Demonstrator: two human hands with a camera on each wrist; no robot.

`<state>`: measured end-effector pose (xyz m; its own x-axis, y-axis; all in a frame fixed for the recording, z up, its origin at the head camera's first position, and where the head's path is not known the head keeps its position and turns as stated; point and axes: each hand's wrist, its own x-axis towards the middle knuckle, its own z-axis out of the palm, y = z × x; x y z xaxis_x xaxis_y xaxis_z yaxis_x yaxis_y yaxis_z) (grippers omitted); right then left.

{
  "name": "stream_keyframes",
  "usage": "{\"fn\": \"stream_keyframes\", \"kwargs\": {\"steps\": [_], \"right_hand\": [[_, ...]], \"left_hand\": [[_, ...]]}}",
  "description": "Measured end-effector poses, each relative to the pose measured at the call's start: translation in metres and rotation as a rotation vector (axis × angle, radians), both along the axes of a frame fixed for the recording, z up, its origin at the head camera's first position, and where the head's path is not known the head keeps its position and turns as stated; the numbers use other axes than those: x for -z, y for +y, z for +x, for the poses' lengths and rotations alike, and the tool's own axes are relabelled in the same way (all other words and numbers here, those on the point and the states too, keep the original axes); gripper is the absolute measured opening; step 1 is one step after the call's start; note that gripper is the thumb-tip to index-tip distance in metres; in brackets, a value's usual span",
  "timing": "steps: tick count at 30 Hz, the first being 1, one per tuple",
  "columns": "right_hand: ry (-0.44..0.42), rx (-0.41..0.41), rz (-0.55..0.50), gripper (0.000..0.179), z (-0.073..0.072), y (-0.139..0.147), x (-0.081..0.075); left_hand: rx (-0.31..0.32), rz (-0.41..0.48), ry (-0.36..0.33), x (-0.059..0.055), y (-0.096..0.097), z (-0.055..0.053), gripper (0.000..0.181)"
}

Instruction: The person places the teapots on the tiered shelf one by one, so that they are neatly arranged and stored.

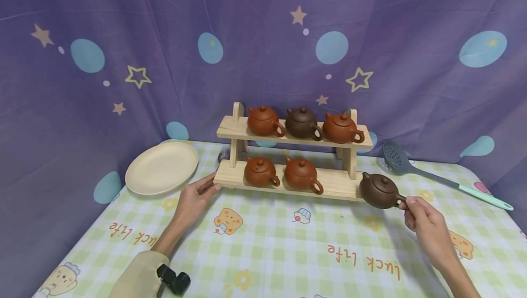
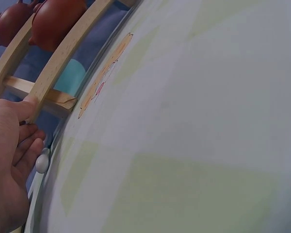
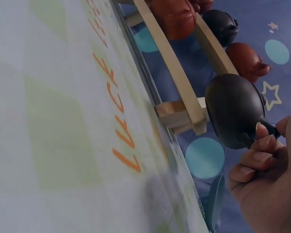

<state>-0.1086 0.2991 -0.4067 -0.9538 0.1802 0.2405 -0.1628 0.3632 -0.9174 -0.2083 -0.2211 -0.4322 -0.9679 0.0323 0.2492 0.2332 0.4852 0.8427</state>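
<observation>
A two-tier wooden display rack (image 1: pixel 333 181) carries small clay teapots. On its upper shelf stand a reddish-brown teapot (image 1: pixel 262 121), a dark brown one (image 1: pixel 302 124) and another reddish-brown one (image 1: pixel 341 128). Two reddish-brown teapots (image 1: pixel 260 172) (image 1: pixel 300 174) sit on the lower shelf, left and middle. My left hand (image 1: pixel 194 204) grips the lower shelf's left end, thumb against the board (image 2: pixel 63 53) and fingers curled below. With thumb and fingers, my right hand (image 1: pixel 428 227) pinches the handle of a dark brown teapot (image 1: pixel 379 191), which overlaps the lower shelf's right end in the head view.
A cream oval plate (image 1: pixel 162 168) lies left of the rack. To the right rests a grey slotted skimmer (image 1: pixel 396 157) with a mint handle (image 1: pixel 486 197). A checked cloth (image 1: pixel 280 252) covers the table, and a purple curtain (image 1: pixel 263 73) hangs behind.
</observation>
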Motion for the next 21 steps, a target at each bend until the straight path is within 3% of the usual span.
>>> {"fn": "stream_keyframes", "kwargs": {"steps": [21], "right_hand": [[-0.009, -0.025, -0.005, 0.039, -0.014, -0.027, 0.001]], "left_hand": [[0.002, 0.006, -0.002, -0.001, 0.001, 0.0, 0.052]]}}
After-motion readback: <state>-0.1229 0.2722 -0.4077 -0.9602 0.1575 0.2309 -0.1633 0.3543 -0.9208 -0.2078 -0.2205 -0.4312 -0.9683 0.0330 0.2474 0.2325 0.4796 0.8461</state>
